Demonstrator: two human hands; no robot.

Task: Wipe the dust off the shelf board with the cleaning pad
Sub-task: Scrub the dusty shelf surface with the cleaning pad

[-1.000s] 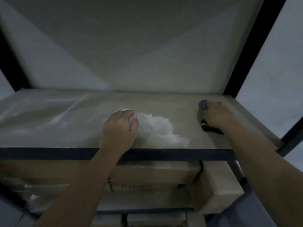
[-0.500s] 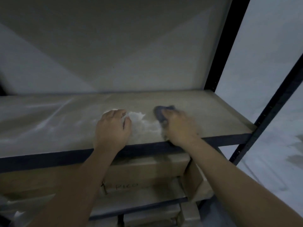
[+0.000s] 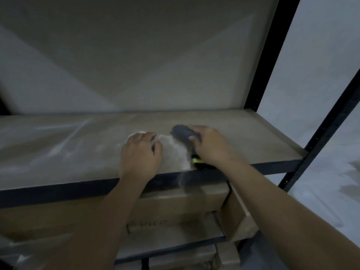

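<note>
A brown shelf board point(image 3: 243, 137) runs across the middle of the head view, with a dark metal front rail. My right hand point(image 3: 210, 147) presses a dark grey cleaning pad point(image 3: 182, 133) with a yellow-green edge onto the board near the front. A small patch of white dust point(image 3: 173, 152) lies between my two hands, and some of it trails over the front rail. My left hand point(image 3: 141, 154) rests on the board just left of the dust, fingers curled, holding nothing. Faint white smears point(image 3: 64, 141) streak the board's left half.
Black metal uprights point(image 3: 270, 55) stand at the shelf's right end, with a pale wall behind. Below the board, cardboard boxes point(image 3: 175, 209) fill the lower shelf; one point(image 3: 237, 215) sticks out at the right.
My right hand has swept the pad from the board's right end leftward to the dust pile. The pile has shrunk and dust spills over the front rail. My left hand has stayed put.
</note>
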